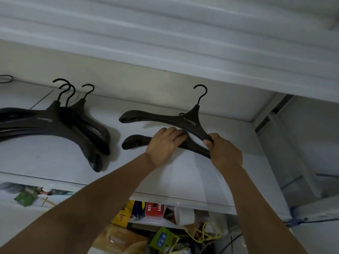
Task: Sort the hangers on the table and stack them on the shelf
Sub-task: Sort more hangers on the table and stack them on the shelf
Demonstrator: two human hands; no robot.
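Observation:
On the white shelf point(55, 162) two black hangers lie near its middle. The upper hanger point(161, 117) has its hook pointing to the back wall. My right hand point(224, 151) grips that hanger's right arm end. A lower hanger point(136, 141) lies just in front of it, and my left hand point(165, 143) lies over its middle with the fingers curled onto it. A stack of several black hangers point(55, 121) lies on the shelf's left part, hooks to the back.
A white shelf board point(165, 43) hangs low overhead. The shelf's right end meets a grey upright point(266, 121). Below the shelf's front edge lie boxes, packets and yellow cable point(207, 233). Another hook point(6, 78) shows at the far left.

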